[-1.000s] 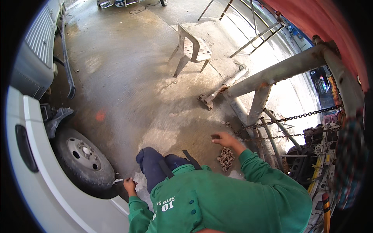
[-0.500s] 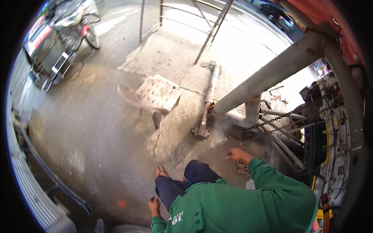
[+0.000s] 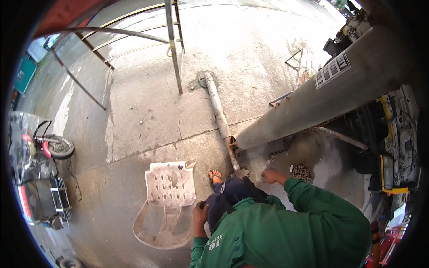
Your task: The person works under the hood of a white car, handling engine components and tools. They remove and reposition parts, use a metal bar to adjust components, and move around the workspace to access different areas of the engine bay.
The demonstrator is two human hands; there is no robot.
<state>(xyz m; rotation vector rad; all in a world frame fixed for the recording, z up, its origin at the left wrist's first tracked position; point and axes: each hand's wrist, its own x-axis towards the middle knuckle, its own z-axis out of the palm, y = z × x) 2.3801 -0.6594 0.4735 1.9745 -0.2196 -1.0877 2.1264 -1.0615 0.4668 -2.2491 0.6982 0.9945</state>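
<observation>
My left hand [image 3: 199, 216] hangs beside my dark-clad thigh, close to the white plastic chair [image 3: 173, 190]. Its fingers curl inward, with a dark patch at their tips; what it holds, if anything, I cannot make out. My right hand [image 3: 273, 176] is out in front on the right, fingers bent and pressed together, the inside of the hand hidden. It seems apart from the heaped rusty chain [image 3: 301, 171] on the floor beyond it. A long metal pipe leg [image 3: 218, 107] lies on the concrete ahead of my sandalled foot [image 3: 215, 175].
A thick grey metal beam [image 3: 313, 94] slants across the right, with vehicle body parts [image 3: 397, 138] behind it. A metal frame [image 3: 172, 49] stands ahead. At the left is a motorcycle with a sidecar [image 3: 42, 178]. A tire [image 3: 70, 262] lies at the lower left.
My view has swung left and moved forward, so the chair now sits lower, beside my left hand. That hand is raised a little. The pipe and beam appear closer.
</observation>
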